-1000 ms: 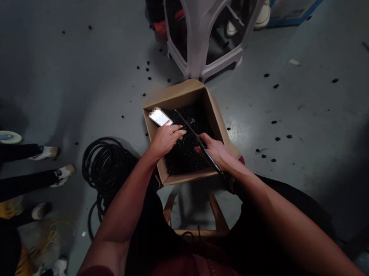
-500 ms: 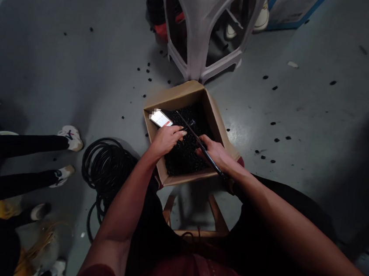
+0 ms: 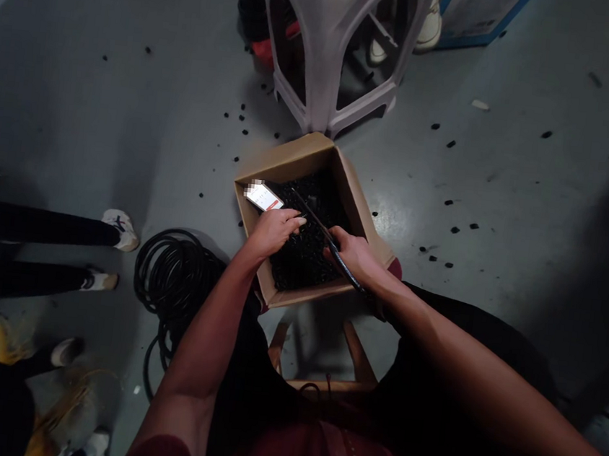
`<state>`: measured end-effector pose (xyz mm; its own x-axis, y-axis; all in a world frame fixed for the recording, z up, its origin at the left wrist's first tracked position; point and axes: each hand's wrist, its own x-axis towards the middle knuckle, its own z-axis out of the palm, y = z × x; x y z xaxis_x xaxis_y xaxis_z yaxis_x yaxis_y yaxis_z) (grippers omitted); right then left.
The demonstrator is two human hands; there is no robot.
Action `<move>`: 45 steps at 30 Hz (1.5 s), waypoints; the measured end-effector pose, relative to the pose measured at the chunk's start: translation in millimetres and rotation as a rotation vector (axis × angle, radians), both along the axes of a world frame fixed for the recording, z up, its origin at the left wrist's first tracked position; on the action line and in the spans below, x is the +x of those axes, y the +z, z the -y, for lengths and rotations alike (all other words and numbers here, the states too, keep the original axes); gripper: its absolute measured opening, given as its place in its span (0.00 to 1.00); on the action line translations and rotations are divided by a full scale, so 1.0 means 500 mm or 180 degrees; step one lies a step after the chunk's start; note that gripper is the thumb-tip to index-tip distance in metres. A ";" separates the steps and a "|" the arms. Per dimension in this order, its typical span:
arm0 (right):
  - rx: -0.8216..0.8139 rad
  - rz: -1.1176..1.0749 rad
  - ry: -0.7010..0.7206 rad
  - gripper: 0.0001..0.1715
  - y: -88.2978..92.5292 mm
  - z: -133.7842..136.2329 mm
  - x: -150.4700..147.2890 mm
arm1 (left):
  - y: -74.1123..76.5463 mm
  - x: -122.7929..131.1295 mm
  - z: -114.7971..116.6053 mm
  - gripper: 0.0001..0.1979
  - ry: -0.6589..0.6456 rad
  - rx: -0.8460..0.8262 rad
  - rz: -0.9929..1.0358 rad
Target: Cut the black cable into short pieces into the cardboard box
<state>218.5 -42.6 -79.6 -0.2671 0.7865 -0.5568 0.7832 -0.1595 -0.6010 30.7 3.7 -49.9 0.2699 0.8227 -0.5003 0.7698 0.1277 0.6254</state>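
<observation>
My right hand (image 3: 353,256) is closed in a narrow grip around a thin black cable (image 3: 312,216), which is the long, straight thing in front of me. It runs diagonally, from low on my right, past my right wrist, up and away to the left, and ends over the box's far left area. My right hand is the nearer to it. My left hand (image 3: 274,232) is narrower than flat, its fingers loosely together, with the fingertips (image 3: 301,220) just beside the cable. I cannot tell whether they pinch anything.

Both hands are over an open brown cardboard box (image 3: 290,161), which sits on a low wooden stool (image 3: 361,354) in front of me. The box is filled with small black cut pieces (image 3: 306,264). A white smartphone (image 3: 263,196) lies on them by the left wall, its screen lit.

Left of the box, a coil of black cable (image 3: 173,279) lies on the grey floor (image 3: 503,205), which is dotted with loose black pieces. Beyond the box stands a pale grey plastic stool (image 3: 328,49). At far left, apart from my own hands, are a co-worker's black-trousered legs (image 3: 38,225) and white sneakers (image 3: 122,232).
</observation>
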 end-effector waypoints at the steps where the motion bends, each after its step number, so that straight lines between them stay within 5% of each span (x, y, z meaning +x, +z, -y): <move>1: 0.0008 -0.0010 -0.0020 0.13 -0.001 0.001 0.001 | -0.003 0.000 0.000 0.15 -0.0024 0.0008 -0.0026; 11: 0.0174 -0.0049 -0.0220 0.18 -0.007 -0.017 0.022 | -0.035 0.043 0.019 0.17 -0.0383 -0.0113 -0.0200; 18: 0.0262 -0.1304 -0.1029 0.23 -0.029 -0.033 0.034 | -0.029 0.053 0.036 0.17 -0.0044 -0.0060 0.0267; 34: 0.0390 -0.1527 -0.1629 0.24 0.017 -0.041 0.014 | -0.048 0.057 0.039 0.14 0.0492 -0.0048 0.1310; 45: 0.0385 -0.1433 -0.1945 0.20 0.046 -0.047 0.020 | -0.004 0.066 0.039 0.10 0.0151 0.0519 0.0373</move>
<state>228.6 -19.1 -56.8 0.0540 0.9158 -0.3980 0.2527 -0.3982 -0.8818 63.7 -15.7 -51.9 0.2775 0.9034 -0.3268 0.6860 0.0518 0.7257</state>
